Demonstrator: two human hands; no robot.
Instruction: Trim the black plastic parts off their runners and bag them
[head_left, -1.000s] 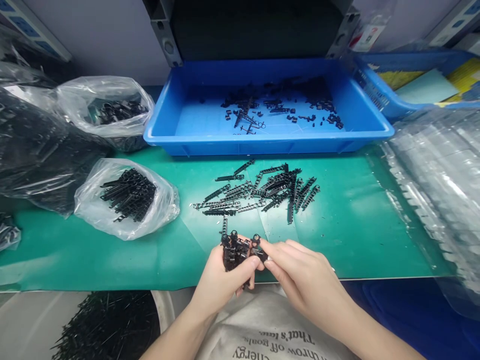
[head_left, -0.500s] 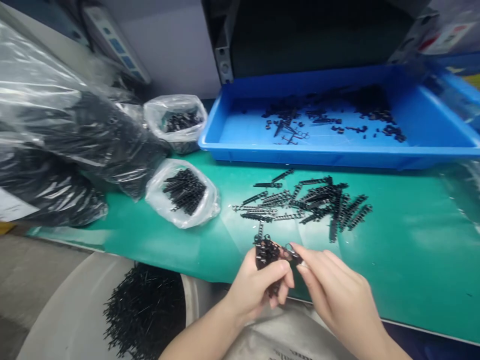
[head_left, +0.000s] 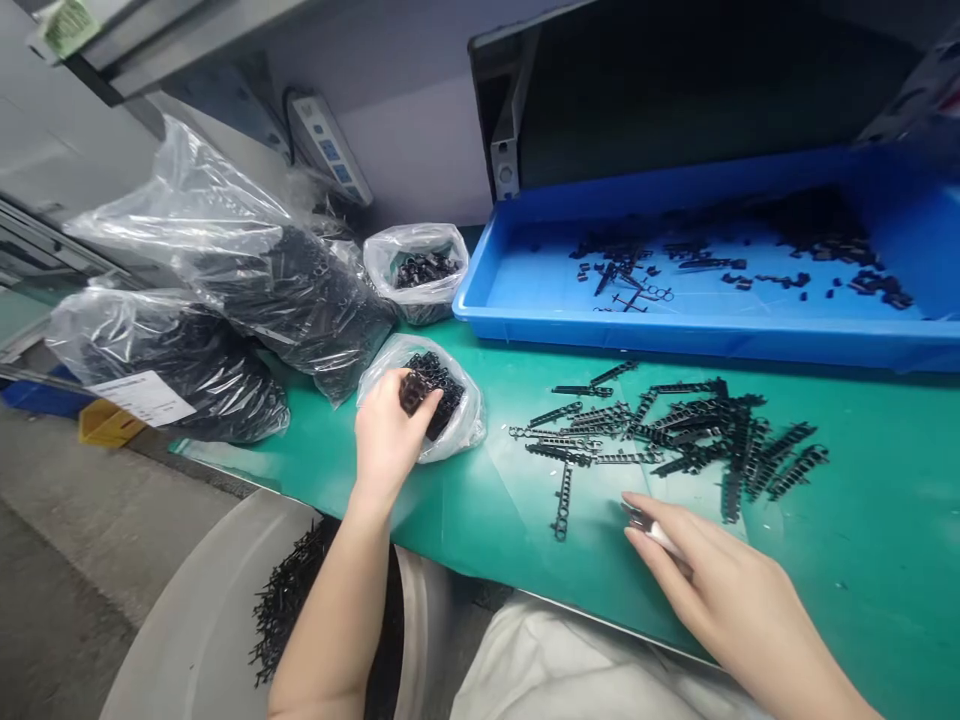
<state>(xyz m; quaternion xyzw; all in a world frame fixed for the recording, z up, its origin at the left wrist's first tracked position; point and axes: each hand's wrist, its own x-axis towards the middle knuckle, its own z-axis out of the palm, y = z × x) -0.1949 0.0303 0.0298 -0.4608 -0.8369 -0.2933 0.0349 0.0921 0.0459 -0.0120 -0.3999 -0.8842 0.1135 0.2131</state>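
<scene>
My left hand (head_left: 384, 440) is over the front clear plastic bag (head_left: 471, 425), closed around a bunch of black plastic strips (head_left: 412, 392). More black strips (head_left: 442, 385) fill that bag beneath it. Above the green tabletop, my right hand (head_left: 724, 575) pinches a small tool with a white handle (head_left: 664, 541) and a dark, shiny tip; its exact kind is unclear. A single ladder-like black strip (head_left: 564, 505) lies left of the right hand. Beyond it spreads a loose pile of similar black strips (head_left: 694, 425).
A blue tray (head_left: 637, 335) with small black parts stands at the back. Another open bag (head_left: 416, 300) and two large bags of black parts (head_left: 300, 290) sit at the left. Below the table edge is a large pale bin (head_left: 180, 610) holding thin black pieces. A power strip (head_left: 330, 148) leans behind.
My left hand has moved left with the bunch of strips, from in front of me to the front bag. My right hand has come apart from it, keeping the small tool. The view has shifted left.
</scene>
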